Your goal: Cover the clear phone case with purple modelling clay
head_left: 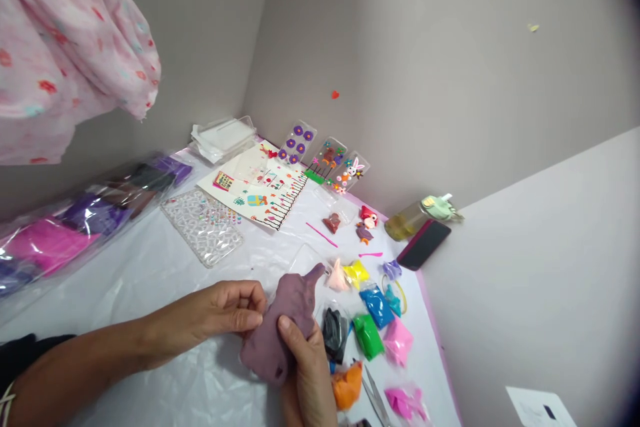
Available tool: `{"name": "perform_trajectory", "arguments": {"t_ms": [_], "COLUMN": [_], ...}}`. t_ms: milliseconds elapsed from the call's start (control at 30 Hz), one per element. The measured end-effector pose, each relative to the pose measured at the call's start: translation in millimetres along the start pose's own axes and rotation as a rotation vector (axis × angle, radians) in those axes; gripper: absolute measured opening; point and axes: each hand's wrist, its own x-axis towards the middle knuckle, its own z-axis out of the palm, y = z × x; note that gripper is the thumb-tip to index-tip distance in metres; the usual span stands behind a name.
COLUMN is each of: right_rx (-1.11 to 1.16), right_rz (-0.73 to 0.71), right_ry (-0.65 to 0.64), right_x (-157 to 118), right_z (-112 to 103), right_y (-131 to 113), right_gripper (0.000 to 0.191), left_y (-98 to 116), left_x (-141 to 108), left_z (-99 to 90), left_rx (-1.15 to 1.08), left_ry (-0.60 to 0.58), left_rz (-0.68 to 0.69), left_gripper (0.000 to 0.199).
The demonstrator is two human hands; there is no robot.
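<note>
My left hand [225, 307] and my right hand [305, 367] both grip a lump of mauve modelling clay [280, 330] that narrows to a point at its far end. My left fingertips rest on its left side, and my right thumb presses on its front. Just beyond the point lie small bags of peach clay [337, 277] and yellow clay [356, 273]. Bags of black clay [335, 333], orange clay [347, 385] and green clay [368, 337] sit close to my right hand. A pair of scissors [375, 397] lies at the bottom edge of the view.
A white plastic sheet [200, 373] covers the table against two walls. Decorated clear phone cases [325, 160], a printed sheet [257, 187], a gem tray [203, 227], a phone [424, 244] and a bottle [407, 221] stand around. Pink fabric [65, 47] hangs at upper left.
</note>
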Motion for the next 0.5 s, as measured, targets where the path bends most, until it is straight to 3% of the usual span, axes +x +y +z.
{"name": "perform_trajectory", "arguments": {"t_ms": [267, 500], "right_rx": [-0.014, 0.032], "right_rz": [-0.017, -0.003], "right_ry": [0.022, 0.032], "right_x": [4.3, 4.9], "right_z": [-3.9, -4.4], "right_y": [1.6, 0.6], "right_gripper": [0.035, 0.041], "left_y": [-5.4, -0.9], "left_x": [4.2, 0.8], "left_z": [-2.7, 1.8], "left_rx": [0.096, -0.084], "left_ry": [0.013, -0.016], "left_rz": [0.063, -0.049], "left_gripper": [0.040, 0.046]}}
